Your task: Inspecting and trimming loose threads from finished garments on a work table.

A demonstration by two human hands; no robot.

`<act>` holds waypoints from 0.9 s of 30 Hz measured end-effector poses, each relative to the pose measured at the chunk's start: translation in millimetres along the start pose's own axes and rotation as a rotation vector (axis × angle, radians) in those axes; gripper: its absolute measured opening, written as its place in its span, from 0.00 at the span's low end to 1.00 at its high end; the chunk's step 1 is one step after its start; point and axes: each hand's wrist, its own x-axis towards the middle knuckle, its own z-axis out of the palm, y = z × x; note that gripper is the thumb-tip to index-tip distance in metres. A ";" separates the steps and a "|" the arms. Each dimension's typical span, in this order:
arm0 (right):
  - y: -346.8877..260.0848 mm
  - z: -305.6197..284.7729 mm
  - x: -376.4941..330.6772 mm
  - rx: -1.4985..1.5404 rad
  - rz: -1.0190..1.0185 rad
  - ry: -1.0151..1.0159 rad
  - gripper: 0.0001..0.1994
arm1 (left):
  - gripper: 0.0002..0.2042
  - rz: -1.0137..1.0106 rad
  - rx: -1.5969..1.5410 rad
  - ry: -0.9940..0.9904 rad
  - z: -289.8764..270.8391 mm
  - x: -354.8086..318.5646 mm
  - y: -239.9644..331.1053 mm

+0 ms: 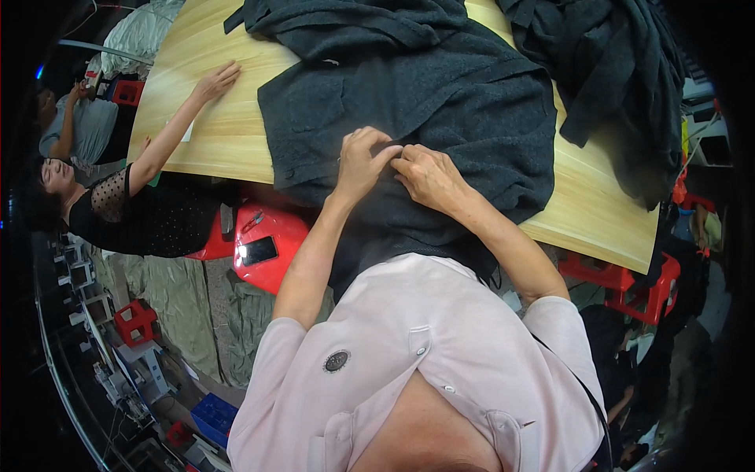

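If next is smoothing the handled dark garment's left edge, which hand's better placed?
Left, likely: the left hand is nearer that edge of the dark garment; the right hand sits farther across. Both look occupied on it, though.

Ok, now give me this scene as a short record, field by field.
Left hand: fingers bent at a dark grey garment; grip unclear
Right hand: fingertips close to the left's, at the same garment
Surface: wood-grain table
Far right: more dark cloth, overhanging the edge
Left side: dark phone on red stool
Co-worker: one hand on the table
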 end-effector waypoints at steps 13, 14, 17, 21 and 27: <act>10.1 -1.1 14.4 -0.138 -0.156 0.307 0.03 | 0.11 -0.140 -0.221 -0.178 -18.9 8.2 -3.9; 15.2 1.8 16.2 -0.132 -0.167 0.312 0.03 | 0.11 -0.186 -0.248 -0.203 -20.4 11.5 0.7; 13.4 0.7 18.0 -0.135 -0.251 0.319 0.04 | 0.08 -0.055 -0.108 -0.159 -20.8 10.1 0.1; 11.8 -5.0 21.4 -0.163 -0.316 0.298 0.07 | 0.08 -0.057 -0.051 -0.165 -14.8 3.9 -8.4; 13.5 -7.4 20.6 -0.183 -0.265 0.213 0.05 | 0.06 0.080 -0.109 -0.174 -18.6 -1.7 -15.2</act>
